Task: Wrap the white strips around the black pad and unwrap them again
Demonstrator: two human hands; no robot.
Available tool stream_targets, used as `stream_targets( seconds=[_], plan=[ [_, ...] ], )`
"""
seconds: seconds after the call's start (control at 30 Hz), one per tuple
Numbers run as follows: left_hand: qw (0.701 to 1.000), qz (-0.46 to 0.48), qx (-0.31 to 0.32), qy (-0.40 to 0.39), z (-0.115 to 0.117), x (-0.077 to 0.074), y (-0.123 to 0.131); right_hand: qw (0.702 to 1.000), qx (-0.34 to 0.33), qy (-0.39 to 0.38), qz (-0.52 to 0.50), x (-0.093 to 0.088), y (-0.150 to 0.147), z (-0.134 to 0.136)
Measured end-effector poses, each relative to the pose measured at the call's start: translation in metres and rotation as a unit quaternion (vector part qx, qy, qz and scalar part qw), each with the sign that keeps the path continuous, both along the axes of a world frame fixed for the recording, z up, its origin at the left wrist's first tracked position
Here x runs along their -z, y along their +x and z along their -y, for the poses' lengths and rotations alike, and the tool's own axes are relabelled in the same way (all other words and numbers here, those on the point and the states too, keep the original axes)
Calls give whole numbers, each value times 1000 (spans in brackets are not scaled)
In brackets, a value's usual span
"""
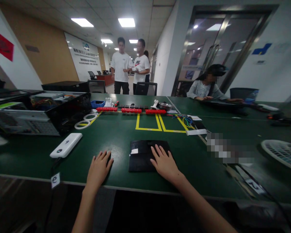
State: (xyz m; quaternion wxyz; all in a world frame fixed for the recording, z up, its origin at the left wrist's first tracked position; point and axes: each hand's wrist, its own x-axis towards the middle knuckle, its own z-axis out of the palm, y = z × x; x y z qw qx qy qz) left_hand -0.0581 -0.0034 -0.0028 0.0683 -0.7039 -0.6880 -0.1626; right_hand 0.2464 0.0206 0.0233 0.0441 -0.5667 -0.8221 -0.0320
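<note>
On the green table (pixel 104 139) my left hand (pixel 99 166) lies palm down, its fingers stretched and slightly spread, with nothing in it. To its right is a flat black rectangular panel (pixel 139 164) with a small white patch near its left edge. My right hand (pixel 163 160) rests flat on the right part of this panel, fingers apart, and covers some of it. A white power bank (pixel 66 145) marked with a number lies left of my left hand, with a black cable running off the table's front edge.
An opened computer case (pixel 55 110) stands at the left, beside white rings (pixel 82 124). Red strips (pixel 131 110), a blue tray (pixel 97 104) and coloured wires (pixel 188 121) lie beyond yellow tape outlines (pixel 149 129). A person (pixel 210 85) sits at the right; others stand behind.
</note>
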Motion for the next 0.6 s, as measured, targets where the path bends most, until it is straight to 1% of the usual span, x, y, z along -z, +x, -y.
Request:
stream_targets(
  seconds=[0.07, 0.1, 0.2, 0.23, 0.27, 0.33, 0.4, 0.47, 0.53, 0.6],
  plan=[
    [1000, 18, 16, -8, 1, -4, 7, 1000, 1, 17, -7, 4, -12, -1],
    [999, 33, 37, -13, 1, -6, 13, 1000, 0, 27, -13, 6, -16, -2],
    [985, 71, 151, -40, 3, -11, 33, 999, -5, 46, -28, 9, -22, -1],
    [981, 75, 174, -49, 4, -12, 39, 999, -7, 45, -30, 9, -21, -1],
    [979, 75, 184, -55, 4, -12, 45, 998, -10, 42, -34, 7, -19, 0],
    [979, 68, 183, -61, 4, -12, 52, 997, -22, 35, -60, 0, -10, 1],
    [981, 60, 174, -60, 3, -11, 53, 993, -17, 48, -102, -11, 7, -1],
    [982, 51, 174, -58, 3, -10, 52, 985, 24, 100, -141, -26, 35, -4],
    [981, 43, 179, -57, 3, -9, 51, 963, 106, 190, -162, -41, 72, -5],
    [981, 37, 183, -59, 3, -8, 50, 926, 211, 268, -163, -53, 117, -1]
  ],
)
